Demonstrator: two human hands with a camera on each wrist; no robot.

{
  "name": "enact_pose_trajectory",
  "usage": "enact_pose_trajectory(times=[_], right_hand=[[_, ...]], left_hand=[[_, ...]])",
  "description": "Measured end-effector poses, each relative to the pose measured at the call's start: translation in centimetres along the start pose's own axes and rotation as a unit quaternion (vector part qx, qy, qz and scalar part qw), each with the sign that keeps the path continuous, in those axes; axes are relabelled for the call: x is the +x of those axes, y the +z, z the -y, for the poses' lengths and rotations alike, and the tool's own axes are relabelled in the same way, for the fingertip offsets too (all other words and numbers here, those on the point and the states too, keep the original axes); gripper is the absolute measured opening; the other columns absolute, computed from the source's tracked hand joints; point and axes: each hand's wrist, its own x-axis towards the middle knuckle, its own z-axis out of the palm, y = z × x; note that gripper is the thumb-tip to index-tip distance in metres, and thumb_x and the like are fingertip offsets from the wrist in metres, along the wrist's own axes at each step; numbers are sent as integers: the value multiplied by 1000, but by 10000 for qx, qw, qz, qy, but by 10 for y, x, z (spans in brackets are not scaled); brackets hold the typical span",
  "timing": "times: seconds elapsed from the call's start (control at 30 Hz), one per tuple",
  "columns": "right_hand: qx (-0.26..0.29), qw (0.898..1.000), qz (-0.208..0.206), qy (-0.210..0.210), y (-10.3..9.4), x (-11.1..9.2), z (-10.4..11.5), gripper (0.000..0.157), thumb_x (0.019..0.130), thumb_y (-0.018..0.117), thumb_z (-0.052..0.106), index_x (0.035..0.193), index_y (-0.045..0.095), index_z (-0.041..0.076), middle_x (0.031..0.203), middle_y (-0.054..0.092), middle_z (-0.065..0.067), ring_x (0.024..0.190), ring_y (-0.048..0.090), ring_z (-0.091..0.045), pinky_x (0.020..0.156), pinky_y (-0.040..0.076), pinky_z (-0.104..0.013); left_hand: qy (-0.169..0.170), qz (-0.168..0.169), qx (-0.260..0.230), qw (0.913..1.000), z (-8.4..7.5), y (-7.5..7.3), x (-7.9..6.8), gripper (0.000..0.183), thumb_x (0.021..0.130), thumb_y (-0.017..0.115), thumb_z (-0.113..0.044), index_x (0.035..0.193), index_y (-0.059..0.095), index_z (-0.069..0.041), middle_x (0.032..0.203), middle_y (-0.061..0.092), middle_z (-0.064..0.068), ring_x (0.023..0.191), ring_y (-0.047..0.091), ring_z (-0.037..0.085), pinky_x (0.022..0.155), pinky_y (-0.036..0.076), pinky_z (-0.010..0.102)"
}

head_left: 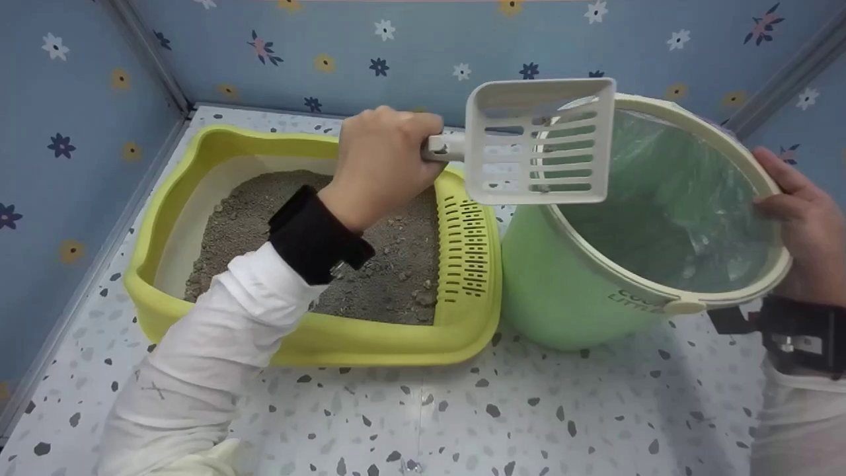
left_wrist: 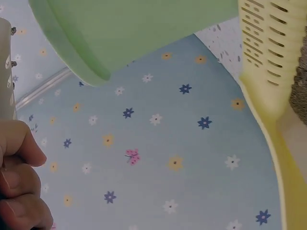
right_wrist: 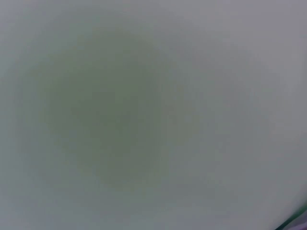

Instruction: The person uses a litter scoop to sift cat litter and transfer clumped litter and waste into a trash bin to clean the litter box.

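My left hand grips the handle of a pale litter scoop, held over the left rim of a green trash bin. A few small dark bits cling to the scoop's slots. In the left wrist view, the curled fingers of the left hand show at the lower left, with the scoop's edge above them. At the bin's right side my right hand holds the cream rim, and the bin leans left, against or close to the litter box. The right wrist view is only a grey-green blur.
A yellow-green litter box with grey-brown litter stands left of the bin. Its right ledge is slotted. A clear plastic liner lines the bin. Flower-patterned panels enclose the back and sides of the speckled floor.
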Motion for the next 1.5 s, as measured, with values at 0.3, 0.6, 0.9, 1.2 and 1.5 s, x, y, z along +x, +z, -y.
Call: enact_pose_trajectory(times=[0.3, 0.6, 0.9, 1.2, 1.5], right_hand=[[203, 9998, -42, -4, 0, -1, 1, 52, 98, 39, 0, 143, 38, 26, 151, 29, 4, 135, 36, -14, 83, 51, -21], [103, 9996, -227, -91, 3, 0, 1, 52, 97, 39, -2, 142, 40, 23, 151, 29, 3, 133, 38, -14, 85, 49, -19], [-981, 9938, -194, -487, -1, 0, 0, 57, 95, 38, -4, 146, 34, 22, 155, 24, 2, 137, 33, -12, 81, 47, -10], [-598, 9976, -212, -277, -1, 0, 1, 58, 93, 43, -5, 144, 37, 22, 153, 27, 1, 130, 41, -14, 82, 49, -15], [-351, 9989, -144, -269, -2, -1, 3, 60, 91, 43, -9, 143, 39, 20, 152, 30, -1, 122, 49, -10, 83, 49, -17]], left_hand=[[-500, 925, 762, 9915, 52, 9, -22, 33, 85, 65, -30, 61, 48, -14, 51, 42, -3, 50, 36, 16, 45, 21, 27], [-776, 1661, 1404, 9730, 114, 23, -32, 19, 84, 63, -22, 70, 59, -10, 58, 53, 3, 53, 43, 19, 45, 25, 29], [-598, 2117, 1702, 9605, 145, 41, -40, 19, 80, 66, -20, 69, 60, -6, 60, 54, 7, 53, 49, 24, 45, 33, 36], [-390, 2914, 1720, 9402, 151, 61, -43, 23, 78, 63, -17, 61, 51, -10, 59, 53, 8, 55, 53, 28, 50, 43, 43], [-254, 3424, 1591, 9256, 153, 79, -54, 23, 84, 59, -12, 61, 55, -10, 64, 60, 12, 61, 59, 31, 57, 48, 46]])
